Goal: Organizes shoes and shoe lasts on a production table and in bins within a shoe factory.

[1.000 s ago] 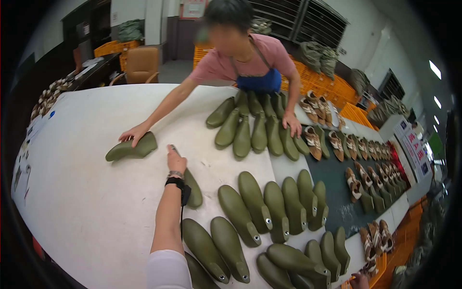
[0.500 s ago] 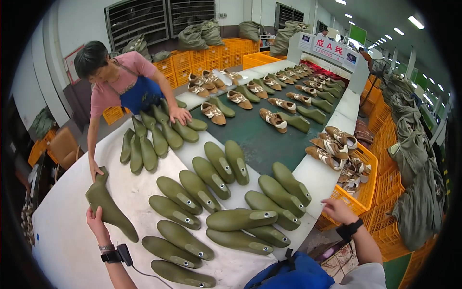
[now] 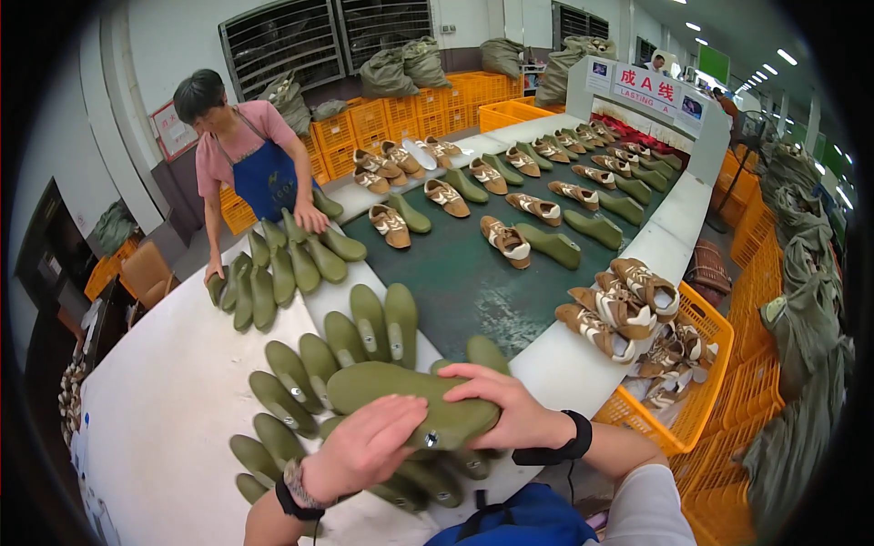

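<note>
In front of me I hold a dark-green shoe last (image 3: 387,375) above the table, lying sideways with its toe to the left. My left hand (image 3: 364,446) lies over its near side, fingers together. My right hand (image 3: 510,405) grips the heel end at the right. A metal-ringed hole shows on the last's near side. Beneath and around it are several more green lasts (image 3: 289,371) in rows, partly hidden by my hands.
Across the white table (image 3: 173,391), a co-worker (image 3: 264,173) in a blue apron touches another group of lasts (image 3: 282,268). A green conveyor belt (image 3: 437,291) carries brown-and-white shoes (image 3: 505,241) beside lasts. An orange crate (image 3: 665,428) of shoes stands at right.
My hands have come together on a last raised over the rows. The last that my left hand and the co-worker both touched at left now stands among the co-worker's group. My view has shifted.
</note>
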`<state>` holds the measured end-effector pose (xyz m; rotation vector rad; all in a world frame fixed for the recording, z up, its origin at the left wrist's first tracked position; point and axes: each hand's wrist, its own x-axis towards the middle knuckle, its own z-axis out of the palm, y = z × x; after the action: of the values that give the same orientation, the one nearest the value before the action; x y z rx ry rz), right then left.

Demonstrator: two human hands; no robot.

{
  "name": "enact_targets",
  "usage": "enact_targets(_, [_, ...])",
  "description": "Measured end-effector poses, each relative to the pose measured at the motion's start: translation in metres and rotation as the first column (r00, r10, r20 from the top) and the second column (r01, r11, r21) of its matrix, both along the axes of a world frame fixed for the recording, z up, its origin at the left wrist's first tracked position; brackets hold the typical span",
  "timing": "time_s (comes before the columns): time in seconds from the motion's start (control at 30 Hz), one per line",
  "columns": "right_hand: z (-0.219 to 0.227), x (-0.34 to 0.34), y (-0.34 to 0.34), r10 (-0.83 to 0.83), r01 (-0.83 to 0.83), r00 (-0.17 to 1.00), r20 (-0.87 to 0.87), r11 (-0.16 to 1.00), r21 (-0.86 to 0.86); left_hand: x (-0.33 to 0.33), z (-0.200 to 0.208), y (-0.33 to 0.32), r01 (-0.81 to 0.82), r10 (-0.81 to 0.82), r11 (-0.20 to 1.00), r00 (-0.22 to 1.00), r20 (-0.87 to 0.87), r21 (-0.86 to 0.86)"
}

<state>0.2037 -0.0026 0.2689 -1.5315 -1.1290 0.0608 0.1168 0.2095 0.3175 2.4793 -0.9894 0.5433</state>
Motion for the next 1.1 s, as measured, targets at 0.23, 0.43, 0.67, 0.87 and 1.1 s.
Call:
enact_targets(0.23, [-0.078,0.143,-0.108,-0.128,0.343,0.553,-0.823,0.936,0.085,0.126,-0.019,-0.118,-0.255,0.262,0.962,0.962,-0.071,0.096])
enact_targets(0.43, [-0.145,0.257,-0.082,-0.297,0.502,0.502,-0.812,0.865,-0.006,0.095,-0.123,-0.128,-0.373,0.474,0.858,0.838,-0.269,0.352])
enact_targets(0.67, [-0.267,0.352,-0.059,-0.666,0.451,0.742,-0.071,0.575,-0.683,0.073,-0.208,-0.159,-0.611,0.695,0.719,0.629,-0.349,0.331])
enact_targets(0.87, [-0.269,0.387,-0.044,-0.43,0.24,0.903,-0.018,0.539,-0.807,0.078,-0.224,-0.16,-0.693,0.698,0.697,0.597,-0.396,0.184])
enact_targets(1.1, [-0.231,0.355,-0.03,-0.403,0.557,0.827,0.391,0.496,-0.666,0.08,-0.22,-0.164,-0.721,0.719,0.67,0.574,-0.391,0.174])
